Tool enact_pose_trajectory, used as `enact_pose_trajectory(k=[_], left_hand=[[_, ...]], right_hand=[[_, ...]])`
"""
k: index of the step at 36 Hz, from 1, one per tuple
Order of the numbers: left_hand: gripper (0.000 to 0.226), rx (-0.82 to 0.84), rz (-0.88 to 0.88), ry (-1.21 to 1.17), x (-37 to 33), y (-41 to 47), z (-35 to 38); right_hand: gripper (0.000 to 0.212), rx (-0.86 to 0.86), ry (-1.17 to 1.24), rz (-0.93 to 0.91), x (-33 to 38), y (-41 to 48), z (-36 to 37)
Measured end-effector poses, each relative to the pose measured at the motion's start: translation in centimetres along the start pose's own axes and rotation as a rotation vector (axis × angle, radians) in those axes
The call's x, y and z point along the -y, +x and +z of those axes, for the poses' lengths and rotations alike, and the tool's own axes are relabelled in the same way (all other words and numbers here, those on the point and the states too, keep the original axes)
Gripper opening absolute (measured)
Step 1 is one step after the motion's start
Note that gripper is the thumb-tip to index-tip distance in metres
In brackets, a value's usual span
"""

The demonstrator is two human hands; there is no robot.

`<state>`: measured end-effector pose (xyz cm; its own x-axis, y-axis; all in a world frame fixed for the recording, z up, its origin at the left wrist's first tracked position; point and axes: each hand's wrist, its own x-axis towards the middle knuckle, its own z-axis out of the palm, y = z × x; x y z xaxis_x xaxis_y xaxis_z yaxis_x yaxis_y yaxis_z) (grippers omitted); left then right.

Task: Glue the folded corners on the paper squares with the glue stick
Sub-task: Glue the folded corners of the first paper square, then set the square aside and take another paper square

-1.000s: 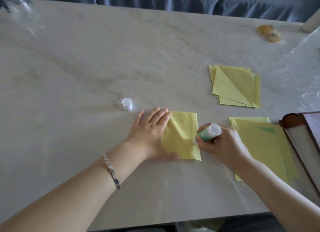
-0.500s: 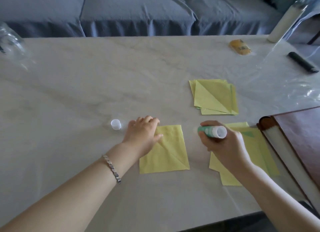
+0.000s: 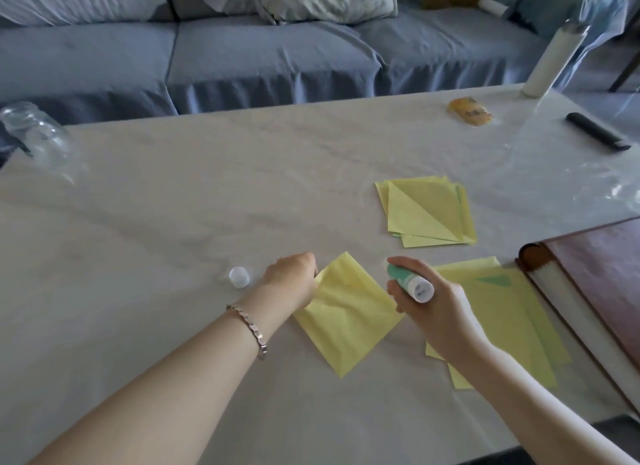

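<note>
A yellow paper square (image 3: 349, 312) lies turned like a diamond on the pale table. My left hand (image 3: 292, 275) holds its left corner, fingers curled down over the edge. My right hand (image 3: 427, 308) grips the green and white glue stick (image 3: 410, 281) just right of the square, lifted off the paper. The stick's white cap (image 3: 239, 276) stands on the table left of my left hand. A stack of folded yellow squares (image 3: 427, 211) lies further back on the right. Under my right wrist lies a pile of flat yellow sheets (image 3: 502, 322).
A brown book or folder (image 3: 595, 274) lies at the right edge beside the sheets. A clear jar (image 3: 33, 135) lies at the far left. A yellow packet (image 3: 470, 110), a white roll (image 3: 550, 60) and a black bar (image 3: 597, 131) sit far right. A blue sofa (image 3: 242, 59) stands behind.
The glue stick has lifted off the square's right edge. My left hand went from lying flat on the paper to curling at its corner, and the square has turned to a diamond.
</note>
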<state>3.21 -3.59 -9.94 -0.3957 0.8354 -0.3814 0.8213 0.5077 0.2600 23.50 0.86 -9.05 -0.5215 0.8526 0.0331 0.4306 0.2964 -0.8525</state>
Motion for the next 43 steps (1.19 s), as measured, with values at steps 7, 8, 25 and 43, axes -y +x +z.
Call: enact_pose_trajectory(k=[7,8,25,43], left_hand=[[0.016,-0.29,-0.227,-0.611,3.4,-0.4,-1.9],[0.02,-0.362,-0.262,-0.692,4.3,-0.3,-2.5],[0.038,-0.672,-0.12,-0.275,4.7,-0.1,-2.7],[0.072,0.027,0.188,-0.247,-14.1,-3.7,6.7]], right_hand=[[0.028,-0.016,-0.009,-0.026,-0.1,0.4,0.0],[0.028,-0.02,-0.009,-0.029,0.0,0.5,0.0],[0.031,-0.064,-0.044,-0.087,0.2,0.8,-0.8],[0.029,-0.323,-0.093,-0.121,-4.2,1.4,-8.1]])
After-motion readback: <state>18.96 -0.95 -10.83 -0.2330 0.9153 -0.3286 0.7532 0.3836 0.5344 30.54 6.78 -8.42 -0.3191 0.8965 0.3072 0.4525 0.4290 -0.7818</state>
